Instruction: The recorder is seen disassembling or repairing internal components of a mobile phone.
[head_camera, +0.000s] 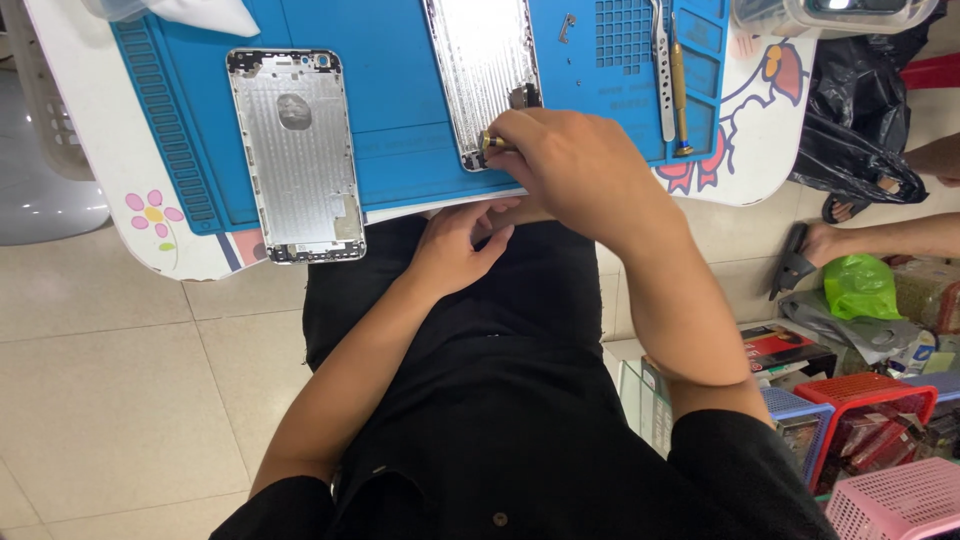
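Thin silver metal phone back shell (484, 70), rectangular and ribbed inside, lies on the blue silicone work mat (400, 150) at the table's near edge. The right hand (570, 165) pinches a small brass-tipped tool (492, 143) against its lower corner; a slip could scratch the shell. The left hand (455, 245) rests loosely curled and empty below the edge. A second matte shell (296, 150) overhangs the mat and might be knocked off.
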